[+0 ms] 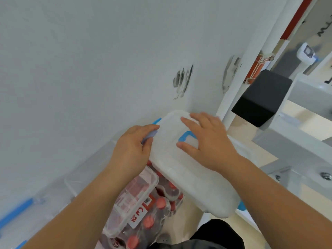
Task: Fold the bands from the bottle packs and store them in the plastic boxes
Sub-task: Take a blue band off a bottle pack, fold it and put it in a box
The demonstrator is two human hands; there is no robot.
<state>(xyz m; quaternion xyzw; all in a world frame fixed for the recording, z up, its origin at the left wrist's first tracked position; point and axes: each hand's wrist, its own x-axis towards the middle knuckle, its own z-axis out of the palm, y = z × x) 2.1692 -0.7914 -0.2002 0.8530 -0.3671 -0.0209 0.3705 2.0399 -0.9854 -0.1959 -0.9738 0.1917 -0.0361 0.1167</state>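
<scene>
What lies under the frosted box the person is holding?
Below the frosted box a shrink-wrapped pack of red-capped bottles shows, with a clear box lying on it. The frosted box covers the pack's far part.

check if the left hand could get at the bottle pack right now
Probably not at once: the left hand grips the blue latch of the lidded box, which hangs over the bottle pack. Once freed, the red caps beside the clear box lie uncovered.
</scene>
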